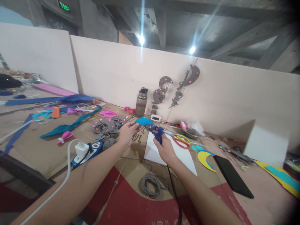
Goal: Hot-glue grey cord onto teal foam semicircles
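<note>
My right hand (166, 147) is wrapped round a dark blue glue gun (157, 130), its nozzle pointing left. Close to that nozzle, my left hand (127, 133) pinches a small grey piece (138, 125); its exact shape is hard to make out. Just behind the fingers lies a bright blue round piece (144, 121). White paper (154, 151) lies under and beside the glue gun. Scissors with red and yellow handles (182, 140) rest on the right part of the paper. A coil of grey cord (150, 186) lies nearer to me.
A bottle (141, 104) stands by the board. Grey pieces with pink dots (104, 125) and a power strip (95, 150) are at left. At right lie a yellow crescent (205, 159) and a black phone-like slab (233, 176). The gun's black cable (173, 190) runs toward me.
</note>
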`<action>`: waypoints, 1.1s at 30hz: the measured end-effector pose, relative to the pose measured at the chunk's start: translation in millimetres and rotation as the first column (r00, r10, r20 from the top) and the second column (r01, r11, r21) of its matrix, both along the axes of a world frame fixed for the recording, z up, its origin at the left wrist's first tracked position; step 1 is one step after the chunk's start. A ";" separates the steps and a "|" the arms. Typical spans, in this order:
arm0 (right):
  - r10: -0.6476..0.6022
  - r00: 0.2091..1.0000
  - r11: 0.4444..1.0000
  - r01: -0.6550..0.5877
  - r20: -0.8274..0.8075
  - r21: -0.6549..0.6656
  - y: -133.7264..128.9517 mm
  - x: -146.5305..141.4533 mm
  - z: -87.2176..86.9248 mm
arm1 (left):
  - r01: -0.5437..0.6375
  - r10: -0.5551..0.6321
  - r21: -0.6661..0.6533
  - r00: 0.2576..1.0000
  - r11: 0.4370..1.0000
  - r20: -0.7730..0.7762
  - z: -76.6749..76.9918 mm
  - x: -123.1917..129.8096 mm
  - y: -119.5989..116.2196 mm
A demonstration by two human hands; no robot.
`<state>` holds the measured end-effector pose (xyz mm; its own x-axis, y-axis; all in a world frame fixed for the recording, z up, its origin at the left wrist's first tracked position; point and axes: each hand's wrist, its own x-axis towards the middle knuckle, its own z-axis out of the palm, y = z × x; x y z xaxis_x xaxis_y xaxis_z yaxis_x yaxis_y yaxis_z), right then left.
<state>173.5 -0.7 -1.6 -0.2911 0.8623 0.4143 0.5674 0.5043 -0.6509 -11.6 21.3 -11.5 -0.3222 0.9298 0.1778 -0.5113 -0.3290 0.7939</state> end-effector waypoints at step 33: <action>0.091 0.897 0.977 -0.164 -0.433 -0.133 3.8 -26.4 -15.8 | -0.202 0.306 0.240 0.767 0.949 -0.564 12.7 23.7 -30.5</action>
<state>147.1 3.1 -17.4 -0.2319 0.8952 0.3805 0.1584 0.4207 -0.8933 12.1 -9.2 1.2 -0.3271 0.7717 0.5455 0.1578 -0.5245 0.8367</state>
